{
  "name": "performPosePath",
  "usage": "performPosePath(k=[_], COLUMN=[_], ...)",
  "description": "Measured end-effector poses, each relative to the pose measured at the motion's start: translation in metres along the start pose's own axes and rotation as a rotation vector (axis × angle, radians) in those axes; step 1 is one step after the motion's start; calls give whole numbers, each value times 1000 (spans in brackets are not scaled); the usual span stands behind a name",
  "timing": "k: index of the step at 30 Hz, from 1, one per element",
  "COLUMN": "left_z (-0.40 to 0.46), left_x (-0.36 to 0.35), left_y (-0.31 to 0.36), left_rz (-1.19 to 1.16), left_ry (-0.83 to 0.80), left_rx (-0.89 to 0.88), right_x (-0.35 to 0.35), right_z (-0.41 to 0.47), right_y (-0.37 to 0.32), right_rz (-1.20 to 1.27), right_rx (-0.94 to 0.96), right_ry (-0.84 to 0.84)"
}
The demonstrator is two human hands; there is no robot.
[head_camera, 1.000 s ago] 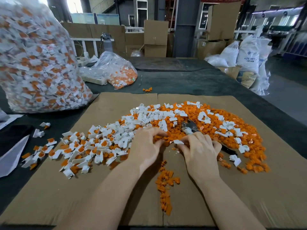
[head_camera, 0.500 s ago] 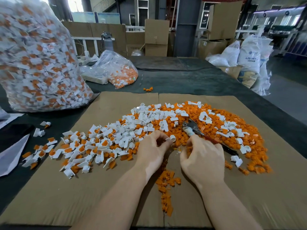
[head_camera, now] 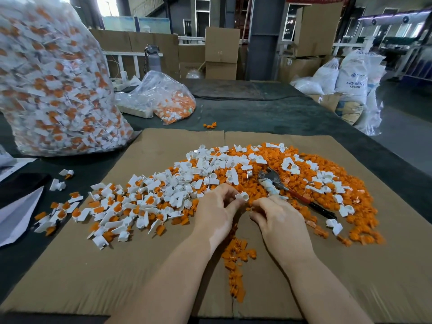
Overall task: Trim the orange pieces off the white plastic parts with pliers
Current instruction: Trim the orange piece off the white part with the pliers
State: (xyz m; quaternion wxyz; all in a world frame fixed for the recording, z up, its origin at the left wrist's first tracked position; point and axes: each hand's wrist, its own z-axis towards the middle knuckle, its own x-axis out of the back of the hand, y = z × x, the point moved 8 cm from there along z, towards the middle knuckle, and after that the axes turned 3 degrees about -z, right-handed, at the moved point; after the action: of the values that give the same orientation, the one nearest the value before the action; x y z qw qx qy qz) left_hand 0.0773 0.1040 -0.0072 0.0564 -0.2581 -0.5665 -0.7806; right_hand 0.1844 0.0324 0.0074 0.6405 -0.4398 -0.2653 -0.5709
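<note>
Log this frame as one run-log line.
stage: between cuts | left hand: pinches white part | right hand: fingers curled, contents unclear | pliers: on orange pile

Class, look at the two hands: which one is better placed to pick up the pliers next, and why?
The right hand. The red-handled metal pliers lie on the orange pile just beyond its fingers, while the left hand pinches a small white plastic part.
</note>
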Motion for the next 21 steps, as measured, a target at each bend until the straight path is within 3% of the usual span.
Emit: performPosePath(k=[11,16,21], left_z=[1,1,-1], left_x=[-4,-4,-7], left_y=[-3,-3,-2], left_rz=[21,-22,-66], left_ry=[-45,-58,-113], left_rx=[21,17,24], right_x=[7,20,13], right_z=[0,-1,-2], right_y=[-1,11,26], right_rz=[76,404,635], right_rx=[34,-65,-240], right_ry=[39,181,161])
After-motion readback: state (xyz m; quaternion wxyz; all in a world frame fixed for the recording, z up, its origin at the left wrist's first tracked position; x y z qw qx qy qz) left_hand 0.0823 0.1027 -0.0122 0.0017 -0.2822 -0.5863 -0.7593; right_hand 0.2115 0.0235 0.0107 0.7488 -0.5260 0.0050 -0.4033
